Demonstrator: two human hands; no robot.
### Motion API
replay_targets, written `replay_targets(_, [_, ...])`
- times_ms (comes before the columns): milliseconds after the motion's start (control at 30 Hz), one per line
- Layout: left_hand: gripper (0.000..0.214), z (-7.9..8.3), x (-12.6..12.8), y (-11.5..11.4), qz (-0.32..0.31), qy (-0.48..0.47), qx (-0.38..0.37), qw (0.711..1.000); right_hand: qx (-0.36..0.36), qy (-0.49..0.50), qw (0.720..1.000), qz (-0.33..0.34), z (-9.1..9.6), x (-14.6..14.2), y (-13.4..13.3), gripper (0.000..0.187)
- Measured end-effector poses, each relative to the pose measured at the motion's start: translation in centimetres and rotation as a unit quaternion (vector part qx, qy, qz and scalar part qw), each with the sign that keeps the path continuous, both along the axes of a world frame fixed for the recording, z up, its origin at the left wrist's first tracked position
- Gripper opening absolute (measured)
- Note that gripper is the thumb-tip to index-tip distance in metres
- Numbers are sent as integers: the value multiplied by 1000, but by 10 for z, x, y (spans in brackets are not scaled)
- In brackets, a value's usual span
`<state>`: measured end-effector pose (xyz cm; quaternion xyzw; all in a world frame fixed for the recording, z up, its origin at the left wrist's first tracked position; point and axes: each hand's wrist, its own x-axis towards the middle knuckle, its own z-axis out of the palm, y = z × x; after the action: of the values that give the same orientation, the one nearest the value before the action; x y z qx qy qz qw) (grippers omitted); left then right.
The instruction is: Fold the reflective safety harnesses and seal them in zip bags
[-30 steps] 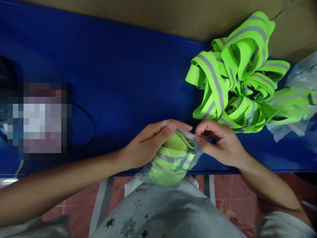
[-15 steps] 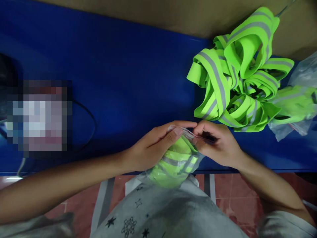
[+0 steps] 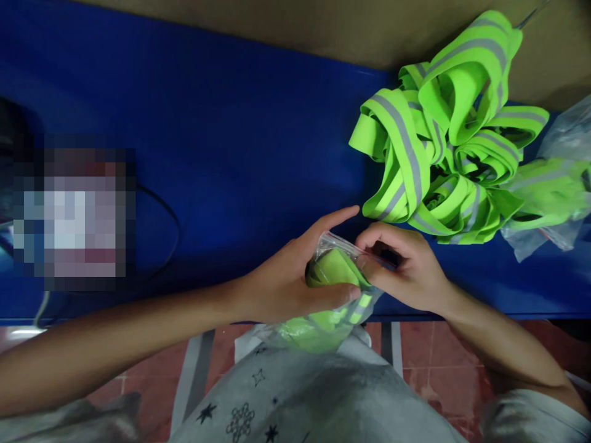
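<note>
A clear zip-lock bag [image 3: 318, 329] with a folded neon-green reflective strap [image 3: 335, 267] inside lies at the table's front edge, its lower end over my lap. My right hand [image 3: 406, 264] pinches the bag's zip edge at its right end. Around the bag's left side is my left hand [image 3: 290, 283], its thumb lying across the front of the plastic. The left index finger stretches out past the zip edge, and the other left fingers are hidden behind the bag.
Loose green reflective straps [image 3: 406, 154] are heaped at the back right of the blue table [image 3: 258, 141]. Beside them, at the right edge, lies another filled plastic bag [image 3: 549, 191]. A blurred-out object [image 3: 83, 215] and a black cable [image 3: 173, 215] are on the left.
My left thumb has moved from the zip edge down across the bag's middle, and the left index finger has lifted away. My right hand keeps its pinch.
</note>
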<state>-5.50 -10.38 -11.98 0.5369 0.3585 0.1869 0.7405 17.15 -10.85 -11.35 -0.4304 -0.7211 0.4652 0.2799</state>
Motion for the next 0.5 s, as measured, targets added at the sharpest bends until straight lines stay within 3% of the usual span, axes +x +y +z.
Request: replay_targets(500, [104,-4,6,-4,-66,46,67,995,-37,25,999,23,-1,-5,-2,12])
